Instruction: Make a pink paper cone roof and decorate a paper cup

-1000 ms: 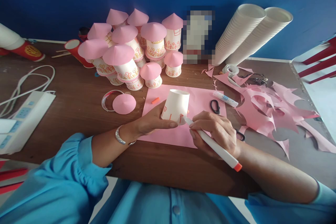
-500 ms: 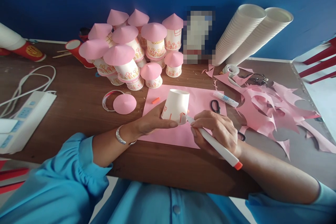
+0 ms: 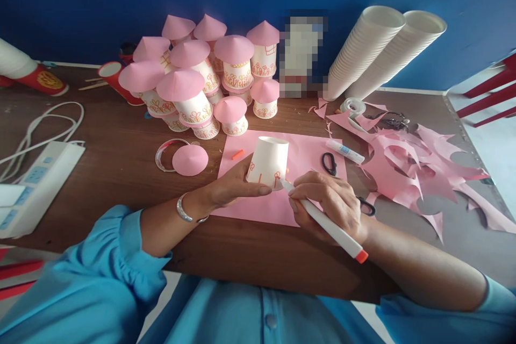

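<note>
over the pink sheet [image 3: 258, 212], my left hand [image 3: 234, 185] is holding a paper cup [image 3: 269, 158] and my right hand [image 3: 332, 199] is pinching a marker [image 3: 331, 229]; few orange marks [image 3: 277, 176] are showing, much is looking blank. roofed cups [image 3: 180, 85] are standing beyond the sheet, seemingly finished.

Passage: table [image 3: 242, 252] before the pink sheet [image 3: 262, 208]. Obstructions: held cup [image 3: 270, 160] above it, roofed cups [image 3: 181, 86] behind it, scraps [image 3: 397, 169] (loose paper) to its right.

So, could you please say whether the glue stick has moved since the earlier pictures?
No, the glue stick still crosses the same corner of the pink sheet.
</note>
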A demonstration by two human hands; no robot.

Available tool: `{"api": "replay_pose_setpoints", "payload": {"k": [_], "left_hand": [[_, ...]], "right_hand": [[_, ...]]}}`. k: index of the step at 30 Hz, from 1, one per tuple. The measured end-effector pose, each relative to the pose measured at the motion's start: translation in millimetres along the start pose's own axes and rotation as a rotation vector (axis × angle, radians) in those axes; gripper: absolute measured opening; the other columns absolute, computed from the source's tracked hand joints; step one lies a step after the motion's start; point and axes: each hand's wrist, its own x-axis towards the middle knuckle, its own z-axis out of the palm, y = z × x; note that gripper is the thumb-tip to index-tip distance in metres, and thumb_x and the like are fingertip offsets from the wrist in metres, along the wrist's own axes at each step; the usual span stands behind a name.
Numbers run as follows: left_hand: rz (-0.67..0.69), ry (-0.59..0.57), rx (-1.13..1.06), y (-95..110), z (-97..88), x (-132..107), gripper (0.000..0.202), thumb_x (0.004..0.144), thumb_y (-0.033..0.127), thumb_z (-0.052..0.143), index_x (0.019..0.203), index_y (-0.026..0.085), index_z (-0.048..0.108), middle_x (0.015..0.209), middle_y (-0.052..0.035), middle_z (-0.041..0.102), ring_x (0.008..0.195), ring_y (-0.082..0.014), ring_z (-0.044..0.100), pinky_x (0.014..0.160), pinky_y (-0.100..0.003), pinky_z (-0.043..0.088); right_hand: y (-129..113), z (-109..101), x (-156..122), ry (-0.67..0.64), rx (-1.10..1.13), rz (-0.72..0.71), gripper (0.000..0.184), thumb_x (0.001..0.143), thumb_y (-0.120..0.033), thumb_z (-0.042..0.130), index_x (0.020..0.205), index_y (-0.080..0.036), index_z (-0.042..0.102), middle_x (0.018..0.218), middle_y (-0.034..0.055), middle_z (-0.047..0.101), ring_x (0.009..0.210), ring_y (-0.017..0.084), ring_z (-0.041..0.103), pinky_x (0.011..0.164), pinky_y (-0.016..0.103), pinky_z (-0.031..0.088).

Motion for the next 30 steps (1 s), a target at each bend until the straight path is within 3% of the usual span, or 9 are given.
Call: {"api": "replay_pose_setpoints", "payload": {"k": [30], "left_hand": [[0.000,0.017,0.021,0.7,0.7,0.4,0.053,0.075,0.038,0.092,0.118,0.020,0.069,0.110,-0.0068,0.072,0.099,-0.0213,0.066,0.089,-0.035,0.052]], "right_hand": [[0.5,-2.9,2.4,0.057,0.019,-0.029,0.023,0.090,-0.002,0.060,0.102,-0.020,0.058,0.074,0.0005,0.063,0.061,0.015,0.065,0.052,0.027,0.055]]}}
